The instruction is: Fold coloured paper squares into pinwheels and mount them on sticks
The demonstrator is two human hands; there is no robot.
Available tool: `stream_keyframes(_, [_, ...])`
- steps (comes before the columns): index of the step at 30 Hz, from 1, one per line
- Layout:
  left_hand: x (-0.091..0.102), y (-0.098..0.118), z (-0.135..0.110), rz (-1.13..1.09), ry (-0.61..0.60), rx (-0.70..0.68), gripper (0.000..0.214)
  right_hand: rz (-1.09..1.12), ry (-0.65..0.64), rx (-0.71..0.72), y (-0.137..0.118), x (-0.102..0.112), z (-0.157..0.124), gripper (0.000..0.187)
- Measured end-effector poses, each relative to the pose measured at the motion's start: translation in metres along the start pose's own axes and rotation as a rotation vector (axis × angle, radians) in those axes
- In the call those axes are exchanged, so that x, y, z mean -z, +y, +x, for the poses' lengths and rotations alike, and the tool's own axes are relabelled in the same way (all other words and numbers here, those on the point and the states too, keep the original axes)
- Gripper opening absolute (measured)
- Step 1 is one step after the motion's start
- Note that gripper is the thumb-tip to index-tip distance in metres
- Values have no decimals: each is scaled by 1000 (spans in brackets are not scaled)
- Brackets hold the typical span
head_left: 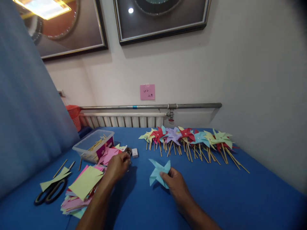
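Observation:
A light blue paper pinwheel [157,171] without a stick is pinched between the thumb and fingers of my right hand [176,182], above the blue table. My left hand [120,165] is over to the left, its fingers drawn together beside a small dark container [129,150]; whatever they hold is too small and blurred to name. A small white box [135,153] lies just right of that container. Pink folded paper [109,155] sits behind my left hand, and a stack of coloured paper [86,182] lies left of my left forearm.
A clear plastic box [93,145] holds thin wooden sticks. Black-handled scissors [51,191] lie at the left under a pale green paper strip [55,179]. Finished pinwheels on sticks [187,137] are rowed along the back right. A blue curtain [31,95] hangs at the left.

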State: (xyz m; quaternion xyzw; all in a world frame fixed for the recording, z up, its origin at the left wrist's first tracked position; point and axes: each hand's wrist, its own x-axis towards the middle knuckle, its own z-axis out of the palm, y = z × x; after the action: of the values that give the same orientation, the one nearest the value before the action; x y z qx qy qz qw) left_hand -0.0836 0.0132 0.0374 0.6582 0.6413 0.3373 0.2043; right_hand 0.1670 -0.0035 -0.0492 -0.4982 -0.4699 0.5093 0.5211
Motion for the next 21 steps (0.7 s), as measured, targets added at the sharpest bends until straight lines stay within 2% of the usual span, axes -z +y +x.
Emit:
stream_keyframes(2, [8,-8,1,296,-124,-11,18,4,5,0,3,1,2,41])
stream_keyframes(5, [7,-11,-2,487,-227,19,20,-6,13,-4,6,1,4,41])
stream_keyframes(9, [4,-9,-4,589,-246,66,19,30,2,-15,7,0,3,42])
stream_keyframes(21, [1,-4,-5,679,-289,26,27,40,-18,9,3,-4,-1,35])
